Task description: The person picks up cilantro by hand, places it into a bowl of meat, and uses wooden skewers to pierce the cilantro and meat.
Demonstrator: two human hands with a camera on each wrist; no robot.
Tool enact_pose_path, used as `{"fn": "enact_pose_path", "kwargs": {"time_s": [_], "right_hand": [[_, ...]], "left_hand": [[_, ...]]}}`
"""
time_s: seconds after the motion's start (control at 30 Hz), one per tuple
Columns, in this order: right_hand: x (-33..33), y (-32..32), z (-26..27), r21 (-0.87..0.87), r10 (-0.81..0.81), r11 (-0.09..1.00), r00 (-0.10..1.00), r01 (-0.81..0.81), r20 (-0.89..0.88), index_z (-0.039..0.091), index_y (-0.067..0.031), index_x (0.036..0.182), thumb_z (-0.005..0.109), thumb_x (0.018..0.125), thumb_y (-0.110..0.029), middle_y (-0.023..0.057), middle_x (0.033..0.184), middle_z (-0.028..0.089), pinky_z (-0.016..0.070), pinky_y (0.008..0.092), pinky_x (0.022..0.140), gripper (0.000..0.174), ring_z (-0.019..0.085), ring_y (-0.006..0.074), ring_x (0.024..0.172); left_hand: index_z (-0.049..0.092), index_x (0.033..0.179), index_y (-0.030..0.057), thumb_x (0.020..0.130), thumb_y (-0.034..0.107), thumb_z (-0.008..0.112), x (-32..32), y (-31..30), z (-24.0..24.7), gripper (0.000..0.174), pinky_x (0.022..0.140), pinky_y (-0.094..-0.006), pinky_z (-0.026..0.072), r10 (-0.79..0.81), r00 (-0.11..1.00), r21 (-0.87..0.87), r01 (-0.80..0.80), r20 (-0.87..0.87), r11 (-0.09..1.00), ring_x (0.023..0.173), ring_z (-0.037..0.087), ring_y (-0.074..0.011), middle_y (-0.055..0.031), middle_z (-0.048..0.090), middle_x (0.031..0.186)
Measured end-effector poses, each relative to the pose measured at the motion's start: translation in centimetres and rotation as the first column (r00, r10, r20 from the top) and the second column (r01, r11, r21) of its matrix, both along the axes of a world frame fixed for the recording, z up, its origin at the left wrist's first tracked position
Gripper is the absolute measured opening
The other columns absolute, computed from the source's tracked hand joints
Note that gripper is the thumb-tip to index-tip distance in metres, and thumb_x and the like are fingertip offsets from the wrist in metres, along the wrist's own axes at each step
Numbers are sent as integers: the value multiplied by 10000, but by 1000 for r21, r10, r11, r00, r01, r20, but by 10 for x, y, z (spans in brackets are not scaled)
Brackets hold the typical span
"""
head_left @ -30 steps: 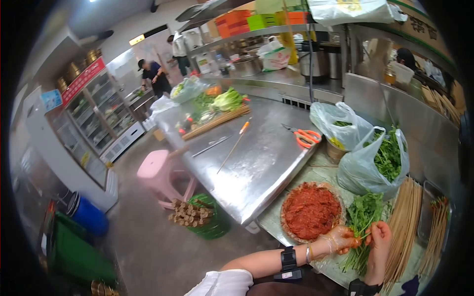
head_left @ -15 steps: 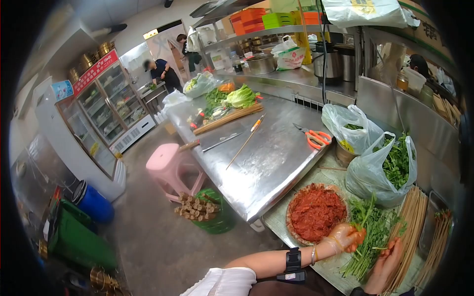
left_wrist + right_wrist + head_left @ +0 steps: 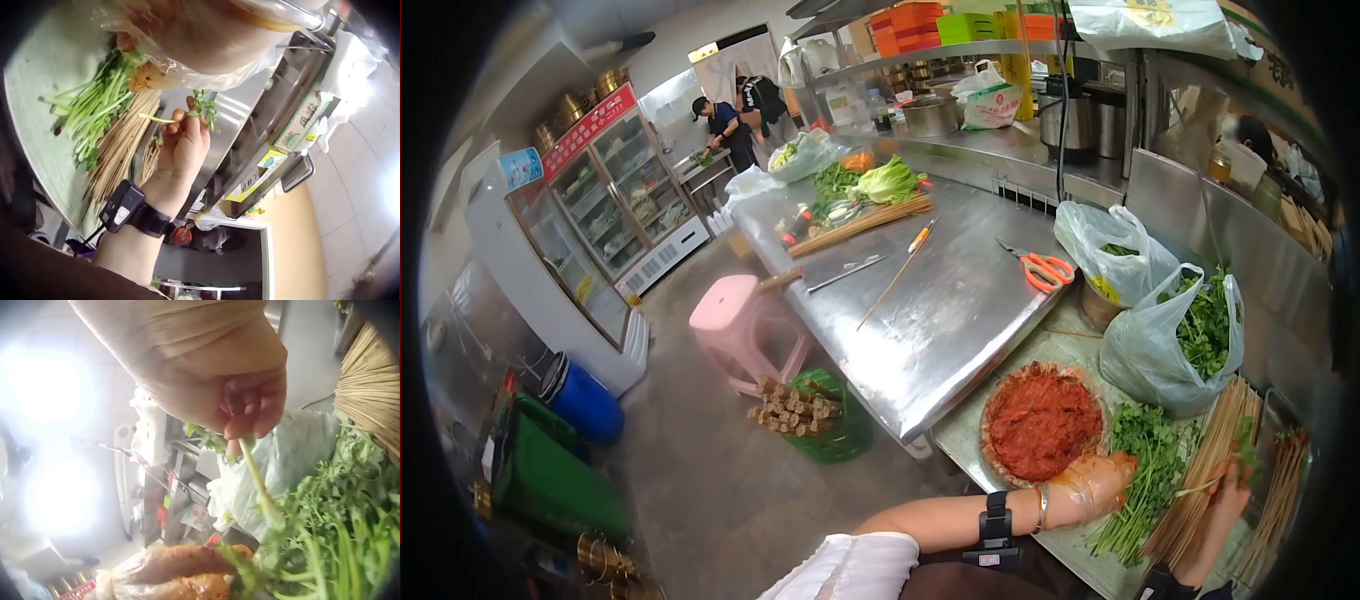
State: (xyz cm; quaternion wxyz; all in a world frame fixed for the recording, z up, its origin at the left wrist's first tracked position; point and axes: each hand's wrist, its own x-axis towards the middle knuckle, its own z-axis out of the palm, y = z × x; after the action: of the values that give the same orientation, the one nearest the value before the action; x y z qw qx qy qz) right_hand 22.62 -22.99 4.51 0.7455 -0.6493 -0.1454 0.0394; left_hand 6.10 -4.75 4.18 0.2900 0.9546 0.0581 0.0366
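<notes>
My left hand point(image 3: 1095, 487), in a clear plastic glove smeared with red sauce, is at the left edge of a pile of cilantro point(image 3: 1142, 480). The glove and the angle hide its fingertips, and I cannot tell whether they grip a stalk. Further right, my bare right hand point(image 3: 1222, 505) pinches a cilantro sprig point(image 3: 157, 118) by its stem, its leaves showing past the fingers. A round bowl of red chopped paste point(image 3: 1042, 422) stands just beyond the left hand. Long wooden skewers point(image 3: 1200, 470) lie beside the pile, under the right hand.
Plastic bags of greens point(image 3: 1170, 345) stand behind the pile. Orange-handled scissors point(image 3: 1045, 270) lie on the steel table point(image 3: 960, 290), with lettuce point(image 3: 890, 182) at its far end. More skewers lie in a metal tray point(image 3: 1285, 480) at right. A pink stool point(image 3: 728, 320) stands left.
My right hand has moved right, away from the left hand, and now pinches a sprig over the skewers. The leafy tuft raised at my left hand earlier no longer stands up there.
</notes>
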Motion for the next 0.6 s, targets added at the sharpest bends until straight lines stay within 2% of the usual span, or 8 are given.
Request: {"fn": "enact_pose_path", "kwargs": {"time_s": [0.03,0.13,0.17,0.3,0.4,0.43,0.5,0.6], "right_hand": [[-2,-2,8,119,66,991,998,-68,21,527,31,1156,449,930,-72,47,695,512,373,245,479,261,487,80,545],[12,-13,-23,-638,365,715,931,-286,-8,537,16,1175,489,925,-87,39,718,534,369,229,496,276,484,75,583],[18,-14,-33,-811,407,578,893,-88,194,543,-1,1187,501,928,-102,29,742,546,371,221,507,281,483,68,616],[18,-17,-2,-300,78,954,971,-6,228,532,1,1196,483,944,-134,17,783,559,371,209,534,290,490,58,648],[27,-13,2,-15,-62,998,956,69,288,525,-3,1207,487,944,-149,19,815,571,385,208,580,302,503,68,692],[23,-5,1,-154,-84,977,935,144,344,545,-1,1180,498,934,-135,32,864,590,405,213,622,284,522,81,749],[35,-12,-14,-659,326,752,874,-9,361,568,3,1147,506,922,-118,47,917,609,428,224,657,263,537,89,789],[-28,36,50,-217,214,956,975,-198,55,588,-18,1130,566,886,-164,5,941,623,419,199,673,286,546,66,799]], "left_hand": [[441,1192,-18,795,199,603,-2,2,0,480,758,-429,491,5,997,-15,-4,76,1000,887,595,-362,-205,533,1080],[462,1200,-20,802,187,601,-8,10,3,470,766,-418,491,28,964,-59,-13,266,998,901,593,-357,-186,561,1041],[479,1188,-18,806,181,599,-13,13,8,447,767,-413,490,42,953,-80,-18,300,997,901,593,-354,-184,569,1023],[538,1124,19,817,189,564,-26,31,-1,352,737,-415,493,123,851,-221,-9,510,975,862,595,-327,-176,578,936],[573,1139,33,846,167,572,-38,45,-2,322,765,-384,485,242,855,-397,-47,458,916,875,606,-307,-166,601,914],[579,1146,43,845,163,567,-37,51,-12,324,784,-366,486,244,817,-391,-26,522,920,880,615,-286,-157,612,953],[619,1032,34,829,183,573,-44,56,-15,256,760,-376,500,313,755,-334,-133,576,933,858,612,-319,-167,631,941],[634,1037,18,815,142,603,-64,65,-2,256,780,-370,500,353,776,-414,-131,523,901,858,632,-280,-146,654,978]]}}
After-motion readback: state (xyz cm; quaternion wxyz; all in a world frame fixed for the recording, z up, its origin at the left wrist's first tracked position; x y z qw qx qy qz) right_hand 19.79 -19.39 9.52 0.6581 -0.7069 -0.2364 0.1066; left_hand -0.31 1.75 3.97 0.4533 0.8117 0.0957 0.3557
